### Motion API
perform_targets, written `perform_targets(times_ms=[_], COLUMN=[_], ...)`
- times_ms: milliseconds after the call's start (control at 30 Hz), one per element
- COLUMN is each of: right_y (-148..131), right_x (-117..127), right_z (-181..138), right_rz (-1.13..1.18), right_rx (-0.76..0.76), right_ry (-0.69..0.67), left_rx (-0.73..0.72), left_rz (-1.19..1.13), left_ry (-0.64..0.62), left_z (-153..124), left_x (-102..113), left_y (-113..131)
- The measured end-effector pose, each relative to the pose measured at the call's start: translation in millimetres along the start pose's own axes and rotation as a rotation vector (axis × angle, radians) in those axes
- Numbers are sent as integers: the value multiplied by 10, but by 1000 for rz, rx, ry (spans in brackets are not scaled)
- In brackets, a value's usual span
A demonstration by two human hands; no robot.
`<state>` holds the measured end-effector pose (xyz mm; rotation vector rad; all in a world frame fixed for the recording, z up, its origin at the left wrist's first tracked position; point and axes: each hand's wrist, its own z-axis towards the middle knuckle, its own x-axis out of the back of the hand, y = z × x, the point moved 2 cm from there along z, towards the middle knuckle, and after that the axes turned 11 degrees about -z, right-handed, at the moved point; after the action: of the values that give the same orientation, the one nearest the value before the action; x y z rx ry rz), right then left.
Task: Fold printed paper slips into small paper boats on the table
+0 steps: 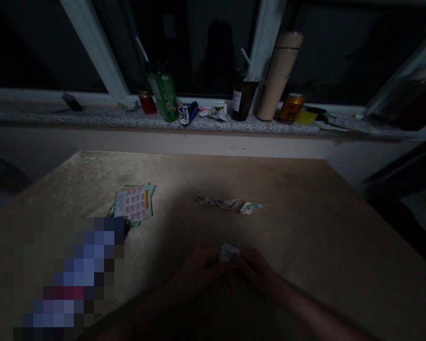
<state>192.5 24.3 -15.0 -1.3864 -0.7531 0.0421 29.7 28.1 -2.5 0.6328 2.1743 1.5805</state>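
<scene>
Am seeing left hand (202, 270) and right hand (257, 270) meeting low over worktop (305, 227), both pinching small folded paper piece (228, 251) between fingertips. Three folded pieces (229, 203) lying in row beyond hands. Printed sheets (134, 203) sitting left. Green bottle (164, 94) standing on windowsill (74, 116). Lighting dim.

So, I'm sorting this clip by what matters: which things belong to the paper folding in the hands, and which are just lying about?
In use:
- small folded paper, held between left hand and right hand
- three folded pieces on the table
- stack of printed sheets

Lying about, all on the windowsill:
- green bottle
- red jar
- dark cup with straw
- tall beige tube
- orange can
</scene>
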Motion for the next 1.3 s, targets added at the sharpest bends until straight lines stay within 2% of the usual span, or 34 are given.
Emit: perform_targets(times_ms=[133,233,467,600,833,1033,1167,1300], right_y=[-11,-12,-34,14,31,-6,-40,-25], right_x=[31,33,17,-6,-28,-21,-7,-3], right_z=[0,-1,-13,-20,1,-5,-16,-3], right_rz=[-44,-71,-111,-112,-113,-110,-59,-8], right_rx=[-67,-62,-5,-10,9,23,26,26], right_ry=[114,130,99,95,64,30,-26,-9], left_rx=[19,17,-94,-107,-91,-76,-69,-37], left_rz=[-57,-33,62,162,229,236,221,149], left_ry=[-63,-66,117,123,0,14,-43,-70], left_z=[-15,-27,9,15,-21,2,1,-33], left_x=[5,-11,14,35,-27,-13,-2,-10], left_y=[-9,5,31,2,5,-62,-79,-39])
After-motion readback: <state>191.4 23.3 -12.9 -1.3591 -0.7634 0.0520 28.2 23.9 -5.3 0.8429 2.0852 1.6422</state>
